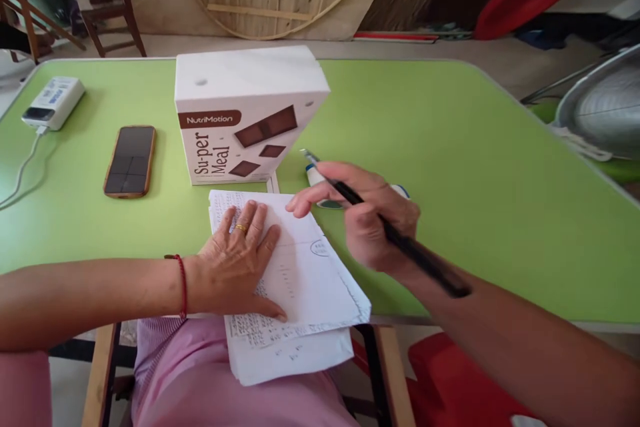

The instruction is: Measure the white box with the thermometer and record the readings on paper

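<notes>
My left hand [237, 253] lies flat with spread fingers on a sheet of paper [310, 280] marked with rows of writing and a small curved mark. Beneath it, another written sheet [295, 360] hangs past the table's near edge. Above the right side of the paper, my right hand [375, 213] grips a black pen [415, 253], its tip raised and pointing away from the page. A white object with blue and green parts [316, 178] is mostly hidden behind that hand.
A white NutriMotion box [250, 120] stands upright beyond the papers on the green table [450, 147]. To its left are a phone [130, 161] and a white power bank [55, 101] with a cable [25, 167]. A red chair [460, 380] is below right.
</notes>
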The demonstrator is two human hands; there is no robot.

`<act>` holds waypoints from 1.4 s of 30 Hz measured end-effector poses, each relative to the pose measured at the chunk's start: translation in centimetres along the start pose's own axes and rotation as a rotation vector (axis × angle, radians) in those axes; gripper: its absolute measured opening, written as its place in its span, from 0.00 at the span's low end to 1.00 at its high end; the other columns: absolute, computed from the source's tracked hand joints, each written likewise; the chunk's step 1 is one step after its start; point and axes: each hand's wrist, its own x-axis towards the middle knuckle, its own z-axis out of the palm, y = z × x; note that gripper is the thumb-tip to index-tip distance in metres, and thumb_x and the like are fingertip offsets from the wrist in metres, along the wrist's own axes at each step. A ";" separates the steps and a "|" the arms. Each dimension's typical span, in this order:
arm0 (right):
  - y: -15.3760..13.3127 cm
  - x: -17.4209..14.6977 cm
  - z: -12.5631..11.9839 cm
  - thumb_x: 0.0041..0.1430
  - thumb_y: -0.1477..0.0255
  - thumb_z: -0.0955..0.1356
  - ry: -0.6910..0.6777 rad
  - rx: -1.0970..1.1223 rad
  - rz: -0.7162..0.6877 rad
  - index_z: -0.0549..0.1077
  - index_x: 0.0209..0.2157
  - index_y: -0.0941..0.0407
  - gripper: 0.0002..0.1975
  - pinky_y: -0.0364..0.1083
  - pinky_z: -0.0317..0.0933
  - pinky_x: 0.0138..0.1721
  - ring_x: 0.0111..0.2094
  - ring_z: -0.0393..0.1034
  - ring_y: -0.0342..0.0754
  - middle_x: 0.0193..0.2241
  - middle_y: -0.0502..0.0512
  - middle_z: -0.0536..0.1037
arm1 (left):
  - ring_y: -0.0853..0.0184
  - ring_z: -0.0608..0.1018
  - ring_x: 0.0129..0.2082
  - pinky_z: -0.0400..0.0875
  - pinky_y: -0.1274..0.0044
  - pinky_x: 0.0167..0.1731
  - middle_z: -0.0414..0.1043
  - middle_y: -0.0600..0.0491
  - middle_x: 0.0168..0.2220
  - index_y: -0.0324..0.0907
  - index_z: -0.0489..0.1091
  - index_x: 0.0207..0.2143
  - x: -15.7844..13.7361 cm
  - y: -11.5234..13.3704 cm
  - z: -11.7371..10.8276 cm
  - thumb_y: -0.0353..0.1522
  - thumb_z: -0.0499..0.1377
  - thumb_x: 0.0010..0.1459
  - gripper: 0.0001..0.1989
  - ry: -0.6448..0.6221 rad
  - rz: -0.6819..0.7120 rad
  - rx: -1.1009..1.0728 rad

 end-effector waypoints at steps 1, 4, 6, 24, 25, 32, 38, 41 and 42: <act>-0.2 0.6 0.4 0.72 0.56 0.61 -0.002 0.090 0.041 0.71 0.59 0.51 0.22 0.55 0.75 0.42 0.34 0.79 0.51 0.33 0.53 0.81 | 0.31 0.42 0.72 0.47 0.44 0.67 0.36 0.21 0.71 0.25 0.51 0.70 0.0 0.1 -0.2 0.66 0.57 0.52 0.62 0.002 -0.002 0.006; -0.3 2.0 2.1 0.71 0.53 0.60 -0.028 0.221 0.169 0.78 0.48 0.54 0.24 0.54 0.74 0.39 0.31 0.77 0.50 0.28 0.53 0.79 | 0.31 0.45 0.72 0.48 0.44 0.66 0.38 0.22 0.71 0.26 0.53 0.70 0.0 0.3 0.1 0.68 0.55 0.51 0.62 0.060 -0.002 0.017; 0.1 2.3 3.2 0.70 0.56 0.62 -0.005 0.213 0.263 0.80 0.40 0.54 0.20 0.52 0.74 0.36 0.29 0.76 0.49 0.25 0.52 0.79 | 0.31 0.46 0.72 0.50 0.44 0.66 0.39 0.21 0.71 0.26 0.54 0.69 -0.1 0.2 0.4 0.68 0.54 0.51 0.63 0.090 0.005 0.029; 2.3 1.0 5.2 0.52 0.73 0.68 0.229 -0.114 0.353 0.70 0.29 0.54 0.01 0.42 0.60 0.23 0.21 0.63 0.41 0.21 0.45 0.70 | 0.28 0.53 0.69 0.56 0.46 0.64 0.46 0.21 0.70 0.27 0.54 0.69 -0.4 0.7 -0.2 0.69 0.55 0.50 0.63 0.062 0.009 0.162; 2.3 1.0 5.2 0.52 0.73 0.68 0.222 -0.140 0.338 0.70 0.29 0.54 0.01 0.42 0.60 0.23 0.21 0.63 0.42 0.21 0.46 0.71 | 0.28 0.53 0.70 0.55 0.46 0.64 0.46 0.21 0.70 0.26 0.54 0.69 -0.4 0.7 -0.2 0.69 0.55 0.50 0.63 0.059 0.008 0.163; 2.3 0.8 5.1 0.54 0.73 0.68 0.179 -0.276 0.240 0.69 0.25 0.53 0.05 0.42 0.61 0.24 0.21 0.64 0.42 0.19 0.46 0.72 | 0.27 0.50 0.70 0.54 0.46 0.64 0.41 0.19 0.70 0.25 0.50 0.71 -0.4 0.7 -0.1 0.68 0.56 0.50 0.64 0.043 0.011 0.142; 2.5 0.8 5.2 0.55 0.71 0.67 0.148 -0.291 0.270 0.70 0.25 0.53 0.06 0.43 0.62 0.25 0.22 0.66 0.43 0.20 0.46 0.73 | 0.27 0.51 0.70 0.53 0.45 0.64 0.41 0.19 0.70 0.24 0.51 0.70 -0.3 0.7 0.0 0.67 0.57 0.50 0.64 0.054 0.020 0.122; 2.5 0.8 5.3 0.55 0.72 0.67 0.162 -0.293 0.270 0.70 0.25 0.53 0.06 0.42 0.62 0.25 0.22 0.65 0.43 0.19 0.46 0.73 | 0.27 0.49 0.70 0.53 0.45 0.65 0.40 0.20 0.71 0.25 0.50 0.70 -0.4 0.7 -0.1 0.67 0.57 0.50 0.64 0.037 0.017 0.126; 2.5 0.8 5.3 0.55 0.72 0.67 0.166 -0.292 0.268 0.70 0.25 0.53 0.06 0.42 0.62 0.25 0.22 0.65 0.43 0.19 0.46 0.73 | 0.27 0.48 0.71 0.53 0.45 0.65 0.39 0.20 0.71 0.25 0.50 0.71 -0.3 0.7 -0.2 0.67 0.57 0.51 0.64 0.033 0.015 0.128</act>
